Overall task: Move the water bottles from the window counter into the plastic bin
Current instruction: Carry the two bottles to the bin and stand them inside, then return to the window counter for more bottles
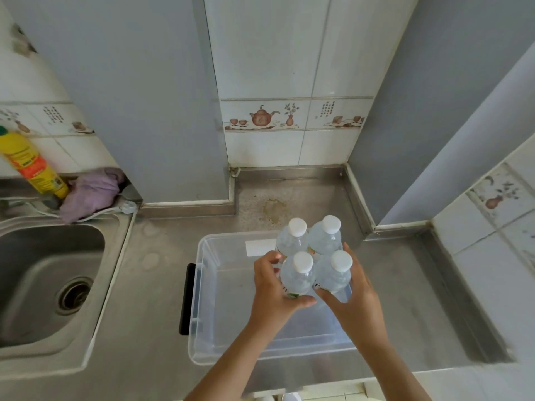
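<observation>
Bottles: four clear plastic water bottles with white caps (314, 256), upright, right above the clear plastic bin (208, 322).
Fingers: left hand (272, 287) and right hand (354, 290) curl around them.

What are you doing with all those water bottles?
A person is holding four water bottles bunched together, the left hand gripping one side and the right hand the other. The bottles are over the clear plastic bin, which sits on the steel counter beside the sink. The bin looks empty.

left hand (270, 283), right hand (354, 287), both forearms extended, fingers (267, 259) curled inward
</observation>
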Motion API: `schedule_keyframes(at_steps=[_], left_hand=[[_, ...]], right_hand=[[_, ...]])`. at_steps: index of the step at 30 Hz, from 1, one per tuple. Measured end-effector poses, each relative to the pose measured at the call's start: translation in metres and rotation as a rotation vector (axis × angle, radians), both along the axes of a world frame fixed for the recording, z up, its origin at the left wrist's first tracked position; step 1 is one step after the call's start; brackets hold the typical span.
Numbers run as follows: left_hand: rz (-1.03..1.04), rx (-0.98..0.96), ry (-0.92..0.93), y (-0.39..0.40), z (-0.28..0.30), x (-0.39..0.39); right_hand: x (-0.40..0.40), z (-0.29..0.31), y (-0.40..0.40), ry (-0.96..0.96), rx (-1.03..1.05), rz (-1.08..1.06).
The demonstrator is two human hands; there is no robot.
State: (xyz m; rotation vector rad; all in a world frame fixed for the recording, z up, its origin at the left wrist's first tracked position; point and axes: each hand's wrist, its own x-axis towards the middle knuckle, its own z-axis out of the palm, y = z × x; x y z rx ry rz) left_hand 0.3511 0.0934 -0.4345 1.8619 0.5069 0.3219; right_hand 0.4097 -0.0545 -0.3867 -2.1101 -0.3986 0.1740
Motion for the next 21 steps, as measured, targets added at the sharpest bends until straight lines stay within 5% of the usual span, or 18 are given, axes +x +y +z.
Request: schedule_keyframes(at_steps=[10,17,21], left_hand=[[-0.109,0.161,-0.078,0.008,0.044,-0.015],[-0.186,0.622,-0.223,0.011,0.078,-0.033],[-0.284,0.579,-0.191,-0.004,0.096,-0.046]], right_hand=[[-0.011,0.010,-0.016,-0.205,-0.225,-0.052],[-0.044,0.042,-0.034,-0.409,-0.325,-0.220],[-0.070,0.052,-0.054,-0.458,-0.337,-0.306]])
